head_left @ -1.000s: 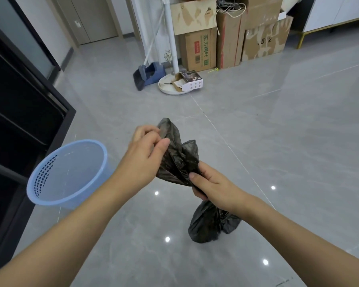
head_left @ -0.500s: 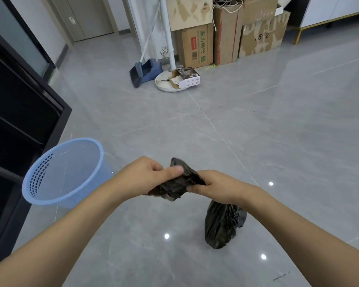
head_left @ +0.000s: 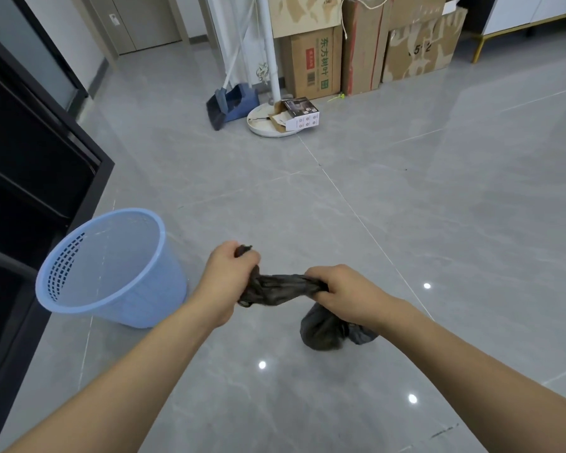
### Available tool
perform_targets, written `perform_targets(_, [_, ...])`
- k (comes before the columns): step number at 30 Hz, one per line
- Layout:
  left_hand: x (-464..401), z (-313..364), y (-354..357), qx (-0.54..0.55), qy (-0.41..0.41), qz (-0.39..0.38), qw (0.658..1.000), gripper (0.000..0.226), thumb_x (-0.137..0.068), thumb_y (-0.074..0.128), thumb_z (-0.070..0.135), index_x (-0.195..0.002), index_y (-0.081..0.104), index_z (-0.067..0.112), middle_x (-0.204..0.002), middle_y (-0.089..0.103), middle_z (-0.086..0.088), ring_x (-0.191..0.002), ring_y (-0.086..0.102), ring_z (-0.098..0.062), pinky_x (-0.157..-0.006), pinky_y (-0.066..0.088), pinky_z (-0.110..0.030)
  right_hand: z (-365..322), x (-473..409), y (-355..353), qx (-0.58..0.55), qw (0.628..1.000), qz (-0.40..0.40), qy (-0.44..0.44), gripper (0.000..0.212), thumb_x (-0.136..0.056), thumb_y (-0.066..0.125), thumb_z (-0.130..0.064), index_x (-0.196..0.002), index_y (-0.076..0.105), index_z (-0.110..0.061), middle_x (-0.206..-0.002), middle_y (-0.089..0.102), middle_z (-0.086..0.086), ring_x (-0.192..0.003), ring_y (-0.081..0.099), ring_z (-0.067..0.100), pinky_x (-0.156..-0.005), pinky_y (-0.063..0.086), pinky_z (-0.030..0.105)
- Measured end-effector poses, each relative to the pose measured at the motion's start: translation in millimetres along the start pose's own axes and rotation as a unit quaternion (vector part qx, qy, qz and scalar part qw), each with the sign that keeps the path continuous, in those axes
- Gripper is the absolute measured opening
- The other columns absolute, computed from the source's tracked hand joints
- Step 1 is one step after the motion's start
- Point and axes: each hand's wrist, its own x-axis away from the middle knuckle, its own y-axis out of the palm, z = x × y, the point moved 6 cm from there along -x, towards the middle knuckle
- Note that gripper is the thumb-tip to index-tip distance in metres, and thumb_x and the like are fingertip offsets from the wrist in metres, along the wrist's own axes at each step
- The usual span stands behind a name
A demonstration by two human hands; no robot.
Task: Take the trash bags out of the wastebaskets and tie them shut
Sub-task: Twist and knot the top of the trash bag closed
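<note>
A black trash bag (head_left: 283,287) hangs in the air in front of me, above the grey floor. My left hand (head_left: 224,277) grips the bag's upper end, and a small tip of plastic pokes out above the fist. My right hand (head_left: 343,294) grips the bag's neck. The plastic between the two fists is stretched taut and sideways. The full bottom of the bag (head_left: 327,331) dangles below my right hand. A light blue wastebasket (head_left: 111,269) stands on the floor to the left, without a bag inside.
A black cabinet frame (head_left: 46,178) runs along the left side next to the wastebasket. Farther back are a blue dustpan with a broom (head_left: 231,103), a white stand base (head_left: 268,125) carrying a small box, and stacked cardboard boxes (head_left: 360,50) against the wall.
My hands dropped from an upright hold and pulled apart. The bag's top, first standing loose above the hands, is now stretched tight between the two fists.
</note>
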Motion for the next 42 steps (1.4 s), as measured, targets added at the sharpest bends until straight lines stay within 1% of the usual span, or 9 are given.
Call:
perform_targets(5, [10, 8, 23, -0.445, 0.115, -0.149, 0.875, 0.050, -0.083, 0.053, 0.067, -0.074, 0.061, 0.019, -0.057, 0.063, 0.003, -0.056, 0.059, -0.012, -0.060, 0.050, -0.031, 7, -5, 5, 0.046, 0.999, -0.004, 0.005, 0.023, -0.079, 0.050, -0.011, -0.091, 0.067, -0.021, -0.068, 0.062, -0.010, -0.072, 0.055, 0.016, -0.066, 0.043, 0.028])
perform_targets(8, [18, -4, 28, -0.539, 0.016, -0.283, 0.793, 0.033, -0.079, 0.062, 0.042, -0.060, 0.065, 0.015, -0.054, 0.066, 0.000, -0.048, 0.054, -0.010, -0.054, 0.043, -0.022, 11, -7, 6, 0.056, 0.998, 0.002, 0.011, 0.034, -0.079, 0.050, -0.008, -0.101, 0.068, -0.027, -0.086, 0.071, -0.007, -0.082, 0.060, 0.015, -0.072, 0.046, 0.026])
perform_targets(12, [34, -3, 34, -0.218, -0.084, -0.412, 0.881, 0.032, -0.086, 0.061, 0.028, -0.060, 0.059, 0.011, -0.066, 0.050, -0.009, -0.055, 0.049, -0.022, -0.056, 0.040, -0.027, 22, -8, 19, 0.089, 0.996, -0.019, 0.010, 0.015, -0.089, 0.052, -0.021, -0.091, 0.067, -0.019, -0.086, 0.067, -0.002, -0.082, 0.061, 0.022, -0.078, 0.049, 0.037])
perform_targets(18, [27, -15, 38, 0.279, -0.083, -0.191, 0.938, 0.033, -0.085, 0.058, 0.041, -0.102, 0.079, 0.023, -0.103, 0.070, 0.008, -0.099, 0.060, -0.013, -0.089, 0.043, -0.029, 31, -4, 31, 0.027, 0.989, -0.123, 0.072, 0.025, -0.096, 0.048, -0.039, -0.107, 0.069, -0.030, -0.098, 0.069, -0.005, -0.097, 0.062, 0.019, -0.085, 0.048, 0.031])
perform_targets(23, [12, -13, 19, -0.034, -0.021, -0.048, 0.998, 0.029, -0.102, 0.040, 0.032, -0.098, 0.066, 0.020, -0.097, 0.065, 0.003, -0.101, 0.054, -0.019, -0.090, 0.035, -0.031, 30, -1, 34, 0.057, 0.987, -0.137, 0.060, 0.030, -0.096, 0.040, -0.022, -0.115, 0.061, -0.031, -0.082, 0.056, -0.013, -0.093, 0.057, 0.021, -0.080, 0.044, 0.031])
perform_targets(27, [3, -9, 3, -0.564, 0.163, -0.031, 0.809, 0.050, -0.095, 0.035, 0.052, -0.067, 0.065, 0.025, -0.108, 0.051, 0.019, -0.112, 0.038, -0.013, -0.097, 0.018, -0.036, 38, 5, 19, 0.100, 0.989, -0.095, 0.059, 0.018, -0.096, 0.043, -0.023, -0.104, 0.060, -0.023, -0.076, 0.057, -0.004, -0.084, 0.057, 0.027, -0.073, 0.045, 0.037])
perform_targets(32, [47, -18, 17, -0.084, -0.093, -0.374, 0.919, 0.032, -0.061, 0.076, 0.046, -0.072, 0.071, 0.016, -0.090, 0.050, -0.009, -0.071, 0.055, -0.013, -0.067, 0.043, -0.020, 36, 2, 13, 0.187, 0.980, -0.061, 0.030, 0.020, -0.097, 0.043, -0.032, -0.083, 0.054, -0.024, -0.072, 0.060, -0.003, -0.073, 0.056, 0.024, -0.061, 0.028, 0.027])
perform_targets(36, [47, 5, 26, 0.246, -0.065, -0.256, 0.933, 0.019, -0.079, 0.070, 0.034, -0.075, 0.079, 0.018, -0.101, 0.065, 0.003, -0.092, 0.057, -0.008, -0.087, 0.040, -0.018, 25, -3, 20, 0.228, 0.973, -0.038, 0.007, 0.026, -0.100, 0.038, -0.036, -0.078, 0.041, -0.024, -0.062, 0.043, -0.008, -0.068, 0.046, 0.023, -0.068, 0.023, 0.030])
perform_targets(42, [0, -18, 0, -0.126, -0.009, -0.044, 0.991, 0.038, -0.086, 0.048, 0.050, -0.067, 0.069, 0.024, -0.056, 0.056, 0.001, -0.068, 0.057, -0.026, -0.070, 0.047, -0.033, 24, -2, 21, 0.200, 0.979, -0.031, 0.017, 0.022, -0.100, 0.035, -0.033, -0.099, 0.052, -0.020, -0.076, 0.062, 0.000, -0.076, 0.058, 0.029, -0.070, 0.026, 0.029])
